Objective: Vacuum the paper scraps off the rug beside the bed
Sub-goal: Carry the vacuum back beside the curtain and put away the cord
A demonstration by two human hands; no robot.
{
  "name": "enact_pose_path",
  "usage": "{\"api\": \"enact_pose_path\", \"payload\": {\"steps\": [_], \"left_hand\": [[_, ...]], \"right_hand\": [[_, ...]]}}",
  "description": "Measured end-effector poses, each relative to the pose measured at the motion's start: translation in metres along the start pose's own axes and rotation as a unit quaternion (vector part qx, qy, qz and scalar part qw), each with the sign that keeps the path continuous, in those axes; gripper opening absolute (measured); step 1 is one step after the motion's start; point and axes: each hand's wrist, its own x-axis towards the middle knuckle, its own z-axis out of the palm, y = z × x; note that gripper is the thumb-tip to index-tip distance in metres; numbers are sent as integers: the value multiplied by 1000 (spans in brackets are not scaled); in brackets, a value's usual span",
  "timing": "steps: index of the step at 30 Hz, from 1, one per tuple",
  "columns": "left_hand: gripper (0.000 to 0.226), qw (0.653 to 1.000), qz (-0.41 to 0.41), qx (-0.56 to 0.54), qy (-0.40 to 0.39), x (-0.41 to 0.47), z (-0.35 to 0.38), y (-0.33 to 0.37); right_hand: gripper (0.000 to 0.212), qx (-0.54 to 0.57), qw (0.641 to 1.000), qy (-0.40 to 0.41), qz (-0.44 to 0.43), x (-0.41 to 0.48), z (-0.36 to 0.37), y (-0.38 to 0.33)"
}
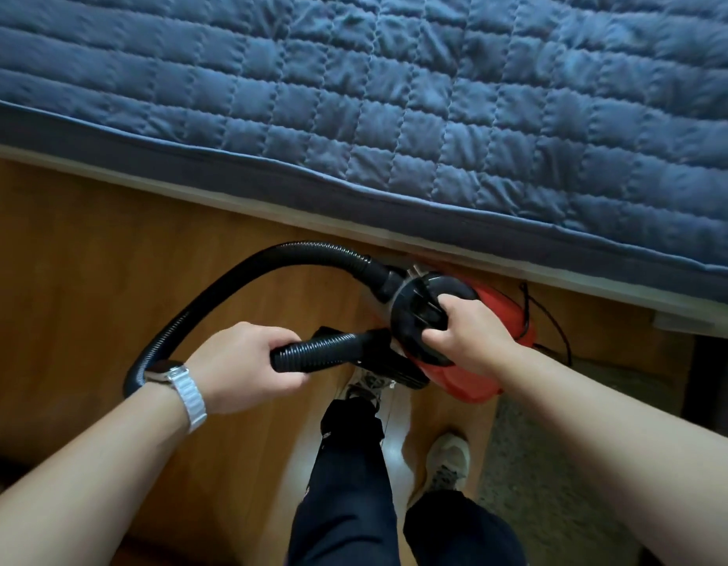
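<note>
Above a brown wooden floor (80, 247), the left hand (239, 361) is curled tight round a black ribbed vacuum hose (227, 281), gripping it near its free end, which juts out to the right of that hand. The hose loops away behind the left wrist, arcs above the hand and joins a red canister vacuum cleaner (503, 316). The right hand (464, 332) clasps the canister's round black top (415, 308), its fingers wrapped over the near edge, so the vacuum sits just right of the left hand. A thin black cord (552, 320) trails beyond the right hand. Past both hands runs a bed under a blue quilted cover (395, 116). A grey speckled rug (552, 477) lies below the right forearm. A white-strapped watch (170, 375) circles the left wrist. Below the hands are dark trousers (346, 484) and 2 pale shoes (448, 455).
</note>
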Motion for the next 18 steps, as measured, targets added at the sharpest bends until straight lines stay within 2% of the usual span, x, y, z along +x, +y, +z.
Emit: {"api": "enact_pose_path", "payload": {"steps": [11, 18], "left_hand": [[19, 992, 32, -55, 105, -137, -55, 76], [21, 966, 68, -71, 239, -234, -79, 130]], "right_hand": [[18, 1, 997, 82, -16, -161, -118, -74], [18, 2, 985, 161, -60, -256, -180, -113]]}}
